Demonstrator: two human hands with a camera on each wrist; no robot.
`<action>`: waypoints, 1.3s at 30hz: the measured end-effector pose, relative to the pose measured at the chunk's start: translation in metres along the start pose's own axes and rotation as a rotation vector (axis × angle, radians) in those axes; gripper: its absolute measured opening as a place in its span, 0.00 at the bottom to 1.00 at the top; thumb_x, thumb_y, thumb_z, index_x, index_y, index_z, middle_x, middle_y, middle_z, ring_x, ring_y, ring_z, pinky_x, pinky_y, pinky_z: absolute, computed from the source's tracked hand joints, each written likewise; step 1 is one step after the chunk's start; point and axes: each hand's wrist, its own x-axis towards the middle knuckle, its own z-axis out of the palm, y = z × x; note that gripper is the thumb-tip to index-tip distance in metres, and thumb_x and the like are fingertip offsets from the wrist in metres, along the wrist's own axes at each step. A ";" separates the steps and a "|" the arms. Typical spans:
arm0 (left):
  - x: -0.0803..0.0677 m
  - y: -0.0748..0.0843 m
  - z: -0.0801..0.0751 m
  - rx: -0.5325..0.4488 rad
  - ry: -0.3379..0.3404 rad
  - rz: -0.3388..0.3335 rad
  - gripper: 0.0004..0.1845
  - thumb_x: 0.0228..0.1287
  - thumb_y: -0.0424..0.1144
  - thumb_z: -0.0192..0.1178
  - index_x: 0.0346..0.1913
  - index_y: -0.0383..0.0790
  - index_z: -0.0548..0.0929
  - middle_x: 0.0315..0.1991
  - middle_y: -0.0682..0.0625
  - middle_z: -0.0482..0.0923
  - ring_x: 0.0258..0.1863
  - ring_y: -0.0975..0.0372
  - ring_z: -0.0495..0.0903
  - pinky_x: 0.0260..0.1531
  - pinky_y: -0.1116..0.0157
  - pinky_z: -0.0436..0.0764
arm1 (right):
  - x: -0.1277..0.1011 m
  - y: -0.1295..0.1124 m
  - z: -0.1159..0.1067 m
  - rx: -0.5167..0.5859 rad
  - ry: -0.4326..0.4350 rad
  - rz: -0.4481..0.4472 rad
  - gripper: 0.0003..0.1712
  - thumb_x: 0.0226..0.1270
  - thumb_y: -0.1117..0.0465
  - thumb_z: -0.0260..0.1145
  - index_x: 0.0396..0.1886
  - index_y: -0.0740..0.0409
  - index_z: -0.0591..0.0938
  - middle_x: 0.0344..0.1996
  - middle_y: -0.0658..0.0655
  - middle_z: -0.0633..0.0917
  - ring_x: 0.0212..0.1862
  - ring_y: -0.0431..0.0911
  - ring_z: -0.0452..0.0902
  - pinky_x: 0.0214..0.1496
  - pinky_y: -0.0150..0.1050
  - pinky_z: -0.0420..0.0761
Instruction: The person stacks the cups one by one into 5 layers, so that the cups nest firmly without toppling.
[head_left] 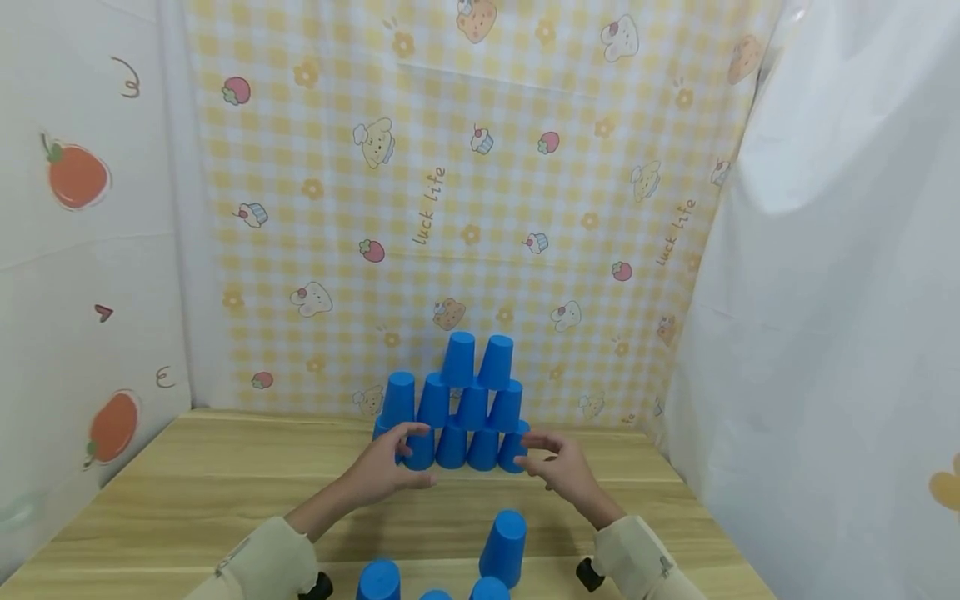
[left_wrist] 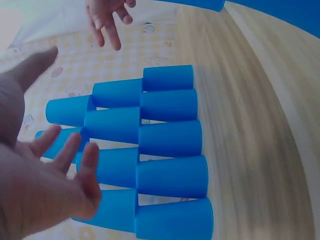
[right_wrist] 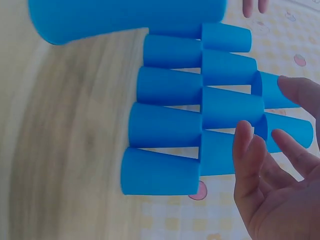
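Note:
A stack of upside-down blue cups stands at the back of the table. Its bottom two rows have several cups each, and two cups sit side by side on the third level. My left hand is in front of the stack's left end, fingers spread and loosely bent, with nothing held. At the right end, my right hand hovers with thumb and fingers apart, also holding nothing. Whether either hand touches a cup I cannot tell in the head view; both wrist views show empty palms facing the stack.
Nearer the front edge, a single blue cup stands upside down on the wooden table. More blue cups are cut off by the bottom of the head view. A checked curtain hangs behind, with white sheets at both sides.

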 end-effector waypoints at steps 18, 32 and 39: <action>-0.012 -0.035 -0.014 -0.205 -0.573 0.148 0.38 0.62 0.57 0.66 0.68 0.37 0.71 0.59 0.46 0.74 0.45 0.58 0.75 0.42 0.61 0.73 | -0.029 0.019 0.005 0.095 -0.209 0.025 0.24 0.64 0.55 0.72 0.56 0.61 0.81 0.51 0.65 0.84 0.35 0.49 0.85 0.21 0.32 0.73; -0.021 -0.050 -0.024 -0.295 -0.959 0.160 0.54 0.48 0.68 0.67 0.68 0.30 0.68 0.56 0.42 0.73 0.38 0.70 0.72 0.36 0.75 0.72 | -0.039 0.026 0.003 0.205 -0.452 -0.024 0.26 0.67 0.60 0.69 0.62 0.66 0.76 0.55 0.69 0.82 0.40 0.49 0.86 0.27 0.30 0.76; -0.021 -0.056 -0.026 -0.319 -1.058 0.121 0.44 0.52 0.59 0.73 0.66 0.36 0.73 0.59 0.46 0.76 0.44 0.70 0.75 0.38 0.75 0.73 | -0.039 0.028 0.001 0.285 -0.532 -0.055 0.30 0.66 0.64 0.69 0.64 0.74 0.72 0.58 0.71 0.79 0.43 0.48 0.84 0.44 0.37 0.84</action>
